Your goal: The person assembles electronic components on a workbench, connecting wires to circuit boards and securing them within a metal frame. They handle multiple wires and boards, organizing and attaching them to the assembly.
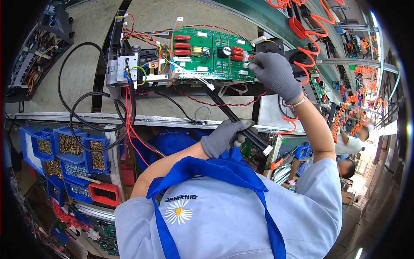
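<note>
A green circuit board (209,60) with red cylindrical parts sits on a metal chassis (116,71) on the bench before me. My right hand (276,74), in a grey glove, reaches to the board's right edge. Its thumb and fingers are pinched together beside a white connector (246,64); what they hold is hidden. Nearer to me, my left hand (226,137), also gloved, is closed around a black cable bundle (258,142). The bundle runs up under the board's front edge, and its free end carries a white tag or plug.
Black cable loops (92,125) and red wires hang over the bench's front rail. Blue bins (69,144) of screws and a red bin (103,194) stand at lower left. Orange coiled hoses (317,39) hang at right. Another unit (36,56) is at far left; a person (349,142) is at right.
</note>
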`<state>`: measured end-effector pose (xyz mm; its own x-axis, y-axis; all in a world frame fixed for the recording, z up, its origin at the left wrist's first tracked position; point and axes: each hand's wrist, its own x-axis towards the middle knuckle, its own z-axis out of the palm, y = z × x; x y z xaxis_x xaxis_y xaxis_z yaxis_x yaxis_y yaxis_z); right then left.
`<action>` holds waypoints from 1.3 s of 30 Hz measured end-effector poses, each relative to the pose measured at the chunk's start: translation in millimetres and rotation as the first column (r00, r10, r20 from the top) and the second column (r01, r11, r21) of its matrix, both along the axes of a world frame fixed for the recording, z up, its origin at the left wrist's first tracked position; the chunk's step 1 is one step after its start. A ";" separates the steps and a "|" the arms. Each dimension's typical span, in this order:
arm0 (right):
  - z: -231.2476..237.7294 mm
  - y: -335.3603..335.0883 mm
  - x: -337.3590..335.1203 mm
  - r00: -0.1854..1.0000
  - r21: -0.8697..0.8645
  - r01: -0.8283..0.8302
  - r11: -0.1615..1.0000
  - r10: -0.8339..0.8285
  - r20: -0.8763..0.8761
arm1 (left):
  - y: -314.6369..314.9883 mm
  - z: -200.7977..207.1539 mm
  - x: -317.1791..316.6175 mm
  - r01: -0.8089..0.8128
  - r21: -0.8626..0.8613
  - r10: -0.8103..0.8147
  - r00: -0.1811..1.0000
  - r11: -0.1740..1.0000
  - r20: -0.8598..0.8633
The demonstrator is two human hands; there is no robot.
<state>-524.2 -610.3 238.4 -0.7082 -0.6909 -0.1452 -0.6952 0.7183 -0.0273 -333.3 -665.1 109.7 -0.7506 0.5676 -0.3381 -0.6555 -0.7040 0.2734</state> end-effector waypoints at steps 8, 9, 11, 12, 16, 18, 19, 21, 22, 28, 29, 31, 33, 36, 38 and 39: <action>2.0 1.2 2.8 0.998 -0.022 0.048 0.999 -0.047 0.036 | -2.3 0.5 10.6 -0.033 0.039 0.032 0.999 0.999 0.031; 2.2 1.1 3.1 0.998 -0.034 0.055 0.998 -0.054 0.039 | -2.1 -0.5 11.3 -0.041 0.043 0.040 0.999 0.998 0.018; 2.4 1.5 4.0 0.999 -0.043 0.049 0.998 -0.048 0.022 | -4.1 4.3 9.7 -0.033 0.031 0.032 0.999 0.999 0.033; 0.6 -0.7 5.3 1.000 -0.037 0.031 0.999 -0.031 0.005 | -5.4 7.4 8.7 -0.029 0.025 0.028 0.999 0.999 0.041; -1.4 0.1 1.0 1.000 -0.007 0.007 1.000 -0.007 0.009 | -8.8 11.7 8.4 -0.039 0.050 0.037 0.998 0.998 0.043; -2.6 -0.7 1.7 1.000 0.026 0.011 1.000 -0.012 0.012 | -8.7 10.9 9.5 -0.048 0.061 0.046 0.998 0.997 0.035; -3.2 -1.4 1.6 1.000 0.044 0.011 0.999 -0.012 0.013 | -9.5 11.6 9.6 -0.043 0.064 0.041 0.998 0.997 0.043; -3.3 -1.3 1.6 1.000 0.053 0.007 0.999 -0.006 -0.005 | -12.4 15.7 9.8 -0.035 0.071 0.031 0.998 0.997 0.058; -4.1 -0.8 2.0 1.000 0.058 0.007 0.998 -0.006 -0.011 | -13.0 17.3 10.3 -0.039 0.072 0.035 0.998 0.997 0.056; -8.4 -1.7 2.1 0.996 0.050 -0.060 0.997 0.064 -0.065 | -13.4 23.3 12.0 -0.052 0.069 0.049 0.998 0.996 0.041; -7.5 0.0 0.9 0.999 0.022 -0.046 0.999 0.046 -0.023 | -17.8 28.5 12.6 -0.047 0.051 0.045 0.998 0.998 0.042; -3.2 1.8 -4.4 0.998 -0.027 -0.018 0.999 0.020 0.065 | -21.4 29.3 14.7 -0.050 0.040 0.048 0.998 0.998 0.040; 1.1 -0.6 -1.1 0.998 -0.053 0.042 0.998 -0.040 0.051 | -21.2 25.4 17.4 -0.066 0.052 0.064 0.997 0.996 0.033; 1.6 -2.8 3.0 0.998 -0.043 0.050 0.998 -0.048 0.049 | -18.0 20.7 18.7 -0.043 0.068 0.040 0.999 0.997 0.037; 2.8 -2.8 2.4 0.998 -0.010 0.040 0.999 -0.040 0.040 | -20.4 26.1 17.2 -0.042 0.034 0.041 0.998 0.999 0.038; 2.6 -2.8 2.4 0.999 0.012 0.040 0.999 -0.041 0.034 | -21.2 28.2 16.6 -0.042 0.017 0.041 0.998 0.999 0.038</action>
<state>-521.9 -613.1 241.0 -0.7301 -0.6599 -0.1774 -0.6643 0.7463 -0.0423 -316.7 -686.3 138.0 -0.7607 0.5423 -0.3569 -0.6352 -0.7352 0.2367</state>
